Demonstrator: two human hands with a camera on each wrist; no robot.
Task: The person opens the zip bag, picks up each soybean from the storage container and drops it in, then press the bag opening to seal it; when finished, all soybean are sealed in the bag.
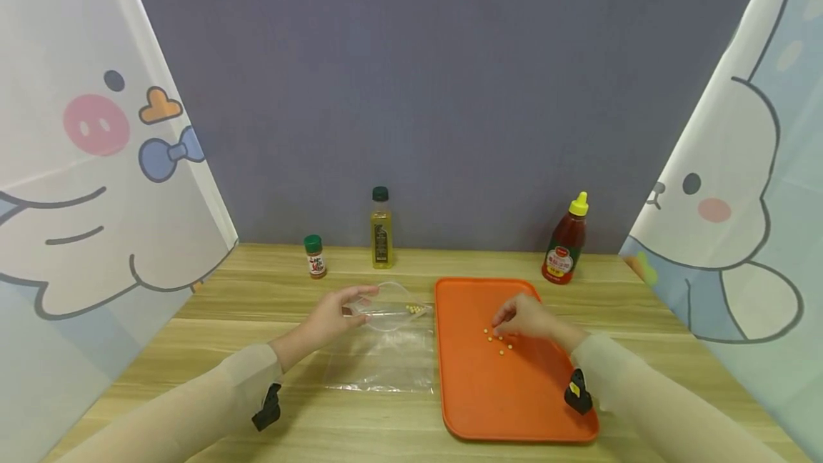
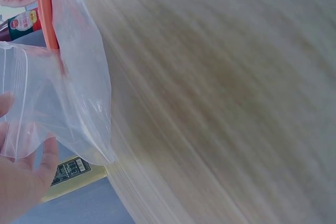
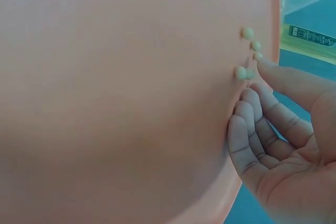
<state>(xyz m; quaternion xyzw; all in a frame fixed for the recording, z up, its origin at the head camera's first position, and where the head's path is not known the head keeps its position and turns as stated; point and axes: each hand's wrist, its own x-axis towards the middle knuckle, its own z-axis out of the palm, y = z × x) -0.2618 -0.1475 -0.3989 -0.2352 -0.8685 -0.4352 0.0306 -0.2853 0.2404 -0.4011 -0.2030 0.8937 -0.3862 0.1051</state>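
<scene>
My left hand (image 1: pixel 333 314) grips the edge of a clear zip bag (image 1: pixel 386 359) between thumb and fingers, and the mouth of the bag gapes. Several small pale-yellow balls (image 1: pixel 415 309) show inside at its right corner. On the orange tray (image 1: pixel 495 402) lie several more loose yellow balls (image 3: pixel 247 33). Over these is my right hand (image 1: pixel 529 317), its thumb and forefinger a little apart close beside the balls. The other fingers (image 3: pixel 239 135) bend against the tray surface. In the left wrist view, the see-through bag (image 2: pixel 79 77) hangs from the left fingers.
Behind the bag stand a small green-capped spice jar (image 1: pixel 315 257) and an oil bottle (image 1: pixel 381 231). A red sauce bottle (image 1: pixel 562 249) with a yellow cap is behind the tray on the right. A grey wall (image 1: pixel 411 91) closes off the back of the wooden table (image 1: pixel 308 431).
</scene>
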